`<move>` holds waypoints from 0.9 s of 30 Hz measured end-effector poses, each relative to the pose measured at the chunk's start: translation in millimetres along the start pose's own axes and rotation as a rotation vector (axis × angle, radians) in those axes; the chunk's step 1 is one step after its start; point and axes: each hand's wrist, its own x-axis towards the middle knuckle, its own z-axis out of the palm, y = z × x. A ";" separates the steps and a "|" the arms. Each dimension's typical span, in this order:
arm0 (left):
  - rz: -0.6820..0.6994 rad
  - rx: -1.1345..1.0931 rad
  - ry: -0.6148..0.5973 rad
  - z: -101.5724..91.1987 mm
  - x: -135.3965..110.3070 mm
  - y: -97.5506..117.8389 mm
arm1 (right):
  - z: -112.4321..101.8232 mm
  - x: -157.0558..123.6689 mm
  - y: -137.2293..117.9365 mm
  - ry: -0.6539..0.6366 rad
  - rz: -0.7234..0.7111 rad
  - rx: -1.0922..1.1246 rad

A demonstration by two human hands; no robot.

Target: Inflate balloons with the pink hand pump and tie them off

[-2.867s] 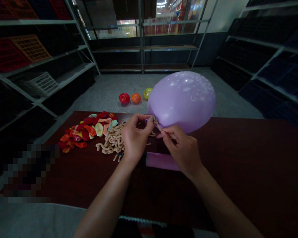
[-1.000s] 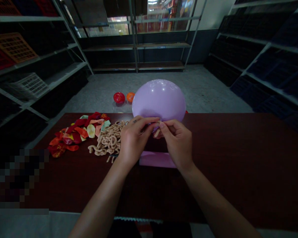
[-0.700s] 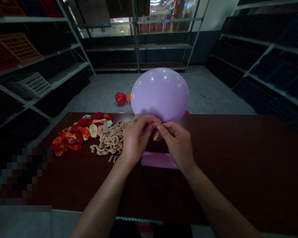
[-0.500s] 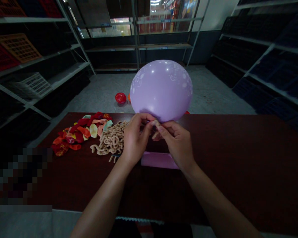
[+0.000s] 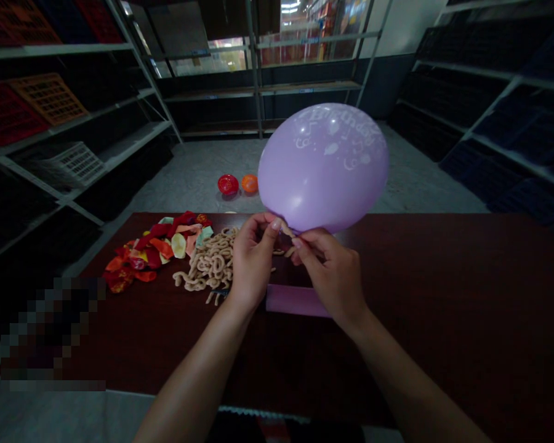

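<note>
A large inflated lilac balloon with white printed lettering leans to the right above the table's far edge. Just under it, my left hand pinches a short beige cord between thumb and forefinger. The fingers of my right hand are closed on the cord's other side, with a loose end showing below. The balloon's neck is hidden behind fingers and cord. A heap of similar beige cords lies beside my left hand. Below both hands rests a pink-purple cylinder, partly covered by my right hand.
Uninflated balloons, mostly red and orange, are piled on the left of the dark brown table. A red balloon and an orange balloon are on the floor beyond. Shelves with crates flank the room.
The balloon has swung right and turned, bringing more of its print into view. My hands have drawn slightly apart, exposing the cord between them. The orange balloon behind shows more fully.
</note>
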 end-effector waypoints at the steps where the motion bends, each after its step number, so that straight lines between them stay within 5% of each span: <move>1: -0.001 -0.007 0.005 0.4 -0.2 -0.5 | -0.2 0.2 0.2 -0.005 -0.002 -0.009; 8: 0.046 0.027 0.017 -0.3 0.0 -4.6 | -0.5 2.2 3.5 -0.029 0.004 0.023; 18: 0.463 0.497 -0.229 -9.9 3.2 -1.6 | 3.6 3.9 11.4 0.072 0.034 0.259; 27: 0.474 0.391 -0.058 -9.3 1.3 -4.1 | 3.5 2.5 7.4 0.002 0.080 0.230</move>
